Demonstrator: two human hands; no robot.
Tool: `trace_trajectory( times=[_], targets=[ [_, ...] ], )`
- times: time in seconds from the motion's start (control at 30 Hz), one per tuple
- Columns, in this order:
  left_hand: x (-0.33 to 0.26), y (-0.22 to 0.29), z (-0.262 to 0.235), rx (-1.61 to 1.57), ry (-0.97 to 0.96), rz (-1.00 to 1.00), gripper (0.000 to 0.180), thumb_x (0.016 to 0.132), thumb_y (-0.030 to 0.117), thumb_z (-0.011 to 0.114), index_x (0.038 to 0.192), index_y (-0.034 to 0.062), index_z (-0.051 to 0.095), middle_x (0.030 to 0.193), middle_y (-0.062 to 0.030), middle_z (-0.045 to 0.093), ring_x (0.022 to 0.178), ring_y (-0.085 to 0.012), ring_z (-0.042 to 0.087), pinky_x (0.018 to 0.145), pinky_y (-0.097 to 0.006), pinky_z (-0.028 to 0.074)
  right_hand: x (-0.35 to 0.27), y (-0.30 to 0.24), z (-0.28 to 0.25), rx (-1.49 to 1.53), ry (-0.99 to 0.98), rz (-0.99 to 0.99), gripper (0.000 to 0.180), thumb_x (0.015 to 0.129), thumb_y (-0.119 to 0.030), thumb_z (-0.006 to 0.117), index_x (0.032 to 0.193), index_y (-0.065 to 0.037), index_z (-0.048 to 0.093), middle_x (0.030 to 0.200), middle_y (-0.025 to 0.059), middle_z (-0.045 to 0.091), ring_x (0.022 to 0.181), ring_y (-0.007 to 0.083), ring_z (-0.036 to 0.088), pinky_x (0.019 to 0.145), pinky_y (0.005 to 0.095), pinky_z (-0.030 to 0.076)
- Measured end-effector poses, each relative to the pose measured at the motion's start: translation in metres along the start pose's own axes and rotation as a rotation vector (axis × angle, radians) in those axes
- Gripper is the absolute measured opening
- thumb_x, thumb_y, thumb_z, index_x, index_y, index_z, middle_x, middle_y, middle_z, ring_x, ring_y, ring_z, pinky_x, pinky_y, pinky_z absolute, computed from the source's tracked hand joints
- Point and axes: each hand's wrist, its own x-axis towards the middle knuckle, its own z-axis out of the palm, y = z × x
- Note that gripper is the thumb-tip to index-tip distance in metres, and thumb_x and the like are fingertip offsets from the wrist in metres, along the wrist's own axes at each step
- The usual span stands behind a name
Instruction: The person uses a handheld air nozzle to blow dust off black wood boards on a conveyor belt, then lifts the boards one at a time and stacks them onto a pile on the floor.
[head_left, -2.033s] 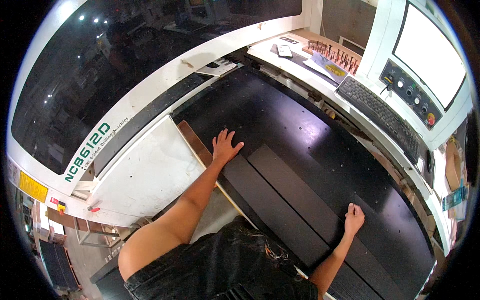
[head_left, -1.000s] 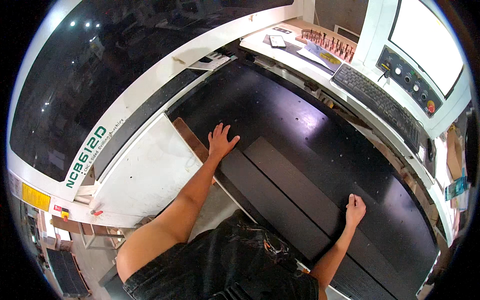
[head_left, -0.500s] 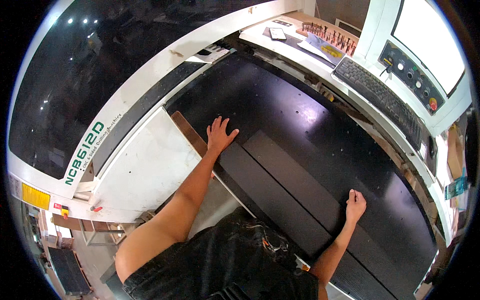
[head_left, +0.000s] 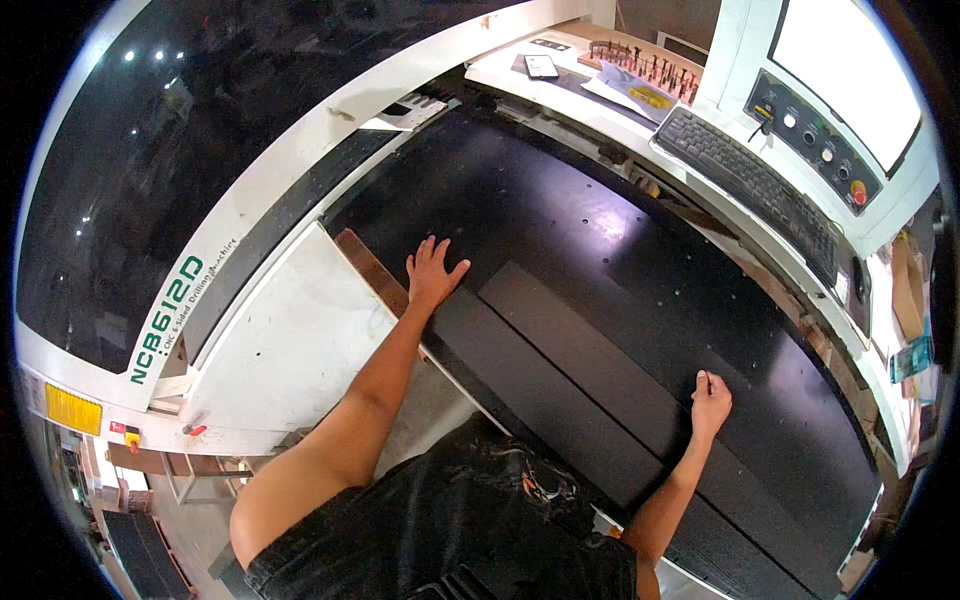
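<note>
Two long dark boards lie side by side on a glossy black table (head_left: pixel 500 190), a narrow gap between them. My left hand (head_left: pixel 432 278) is spread, its fingers apart, by the far-left end of the nearer board (head_left: pixel 535 390). It holds nothing. My right hand (head_left: pixel 710 405) is at the outer edge of the farther board (head_left: pixel 590 355). Its fingers are curled in, with thumb and forefinger together. Whether a small thing is between them is hidden.
A white machine housing with a dark window (head_left: pixel 220 130) rises at the left. Beyond the table, a white ledge carries a phone (head_left: pixel 541 67), a rack of drill bits (head_left: pixel 650 70) and a keyboard (head_left: pixel 745 185). A control panel (head_left: pixel 815 140) with a red button stands at far right.
The view has shifted slightly. Both hands stay nearly in place on the boards, the left still spread and the right still curled.
</note>
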Motion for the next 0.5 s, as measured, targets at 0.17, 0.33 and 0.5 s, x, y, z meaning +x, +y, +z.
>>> trace_trajectory(
  times=[0.17,0.33,0.5],
  targets=[
    [-0.003,-0.001,0.001,-0.014,0.002,-0.012,0.084,0.096,0.071,0.061,0.161,0.0176,0.048,0.173,-0.0155,0.033,0.162,-0.033,0.027,0.13,-0.06,0.018,-0.002,-0.005,0.0,-0.008,0.01,0.005,0.028,0.101,-0.028,0.073,0.108,-0.001,0.079,0.073,0.0089,0.07,0.066,0.0189,0.068,0.067,0.0361,0.052],
    [0.0,-0.003,0.001,0.001,-0.007,-0.003,0.083,0.096,0.069,0.061,0.16,0.0176,0.048,0.173,-0.0158,0.034,0.162,-0.0329,0.027,0.13,-0.06,0.018,-0.001,0.002,0.002,0.004,0.012,0.003,0.028,0.101,-0.027,0.073,0.109,-0.001,0.078,0.073,0.0101,0.071,0.064,0.0192,0.068,0.067,0.0364,0.052],
    [0.0,-0.004,0.005,0.001,0.008,0.0,0.083,0.097,0.069,0.061,0.16,0.0172,0.048,0.173,-0.0164,0.034,0.162,-0.0336,0.027,0.13,-0.06,0.019,0.0,0.005,0.004,0.026,0.024,-0.011,0.03,0.101,-0.029,0.073,0.11,-0.001,0.078,0.074,0.0097,0.071,0.065,0.0183,0.069,0.067,0.036,0.052]
  ],
)
